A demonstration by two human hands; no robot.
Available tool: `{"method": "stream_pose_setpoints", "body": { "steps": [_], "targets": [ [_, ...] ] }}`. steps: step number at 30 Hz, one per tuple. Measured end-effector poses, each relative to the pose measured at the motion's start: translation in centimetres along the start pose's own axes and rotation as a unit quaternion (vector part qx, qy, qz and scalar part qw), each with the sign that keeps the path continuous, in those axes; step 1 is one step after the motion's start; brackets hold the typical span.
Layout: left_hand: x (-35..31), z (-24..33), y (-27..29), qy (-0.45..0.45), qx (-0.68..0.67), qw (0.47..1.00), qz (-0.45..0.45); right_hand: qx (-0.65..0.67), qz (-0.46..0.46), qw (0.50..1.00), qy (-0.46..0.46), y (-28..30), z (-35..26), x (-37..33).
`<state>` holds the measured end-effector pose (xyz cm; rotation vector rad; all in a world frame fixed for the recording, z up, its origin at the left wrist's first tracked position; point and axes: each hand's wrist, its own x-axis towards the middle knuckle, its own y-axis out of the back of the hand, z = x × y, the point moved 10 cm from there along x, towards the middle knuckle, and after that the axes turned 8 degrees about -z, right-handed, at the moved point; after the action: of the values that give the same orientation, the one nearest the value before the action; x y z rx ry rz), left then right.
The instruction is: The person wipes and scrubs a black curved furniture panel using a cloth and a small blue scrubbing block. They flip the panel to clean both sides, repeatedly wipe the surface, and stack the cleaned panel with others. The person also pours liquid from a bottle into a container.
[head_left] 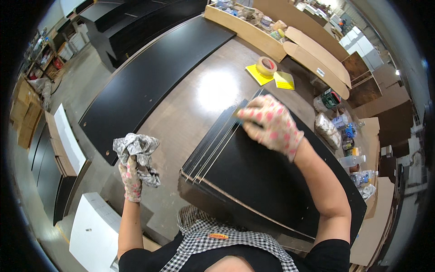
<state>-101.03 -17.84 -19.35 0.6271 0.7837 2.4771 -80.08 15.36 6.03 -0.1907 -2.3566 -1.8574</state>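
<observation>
My left hand (131, 179), in a white glove with pink spots, grips a crumpled grey-and-white rag (137, 147) left of the panel stack. My right hand (272, 123), gloved the same way, is closed over the far left part of a stack of black panels (258, 172). Something small and yellowish with a dark edge pokes out at its fingertips; the fingers cover most of it, so its kind does not show. Several pale panel edges line the left side of the stack. The right hand's outline is slightly blurred.
A long black panel (158, 77) lies across the worktable (192, 102). Behind the stack, a tape roll (266, 66) rests on yellow paper. A wooden tray (247, 31) of odds and ends stands at the back; bottles (352, 161) and an opened cardboard box (317, 59) are at right.
</observation>
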Motion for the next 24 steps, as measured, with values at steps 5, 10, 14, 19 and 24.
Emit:
{"method": "stream_pose_setpoints", "body": {
  "steps": [5, 10, 14, 19, 24],
  "targets": [
    [3.3, 5.5, -1.4, -0.045, -0.151, 0.987, -0.022, -0.06, 0.084, 0.964, -0.245, 2.0, 11.3, -0.8],
    [8.2, 15.1, -7.8, -0.02, -0.432, 0.873, -0.225, 0.026, 0.114, 0.957, -0.266, 1.6, 12.1, -4.4],
    [10.3, 25.7, -9.4, -0.201, -0.316, 0.874, -0.308, -0.028, 0.122, 0.922, -0.367, 3.5, 13.5, -13.9],
    [10.5, 33.3, -12.3, -0.328, -0.177, 0.859, -0.35, 0.196, 0.308, 0.817, -0.446, 4.2, 15.6, -26.8],
    [9.6, 35.8, -11.2, -0.366, -0.108, 0.877, -0.291, 0.232, 0.317, 0.825, -0.407, 2.8, 14.9, -29.0]
  ]
}}
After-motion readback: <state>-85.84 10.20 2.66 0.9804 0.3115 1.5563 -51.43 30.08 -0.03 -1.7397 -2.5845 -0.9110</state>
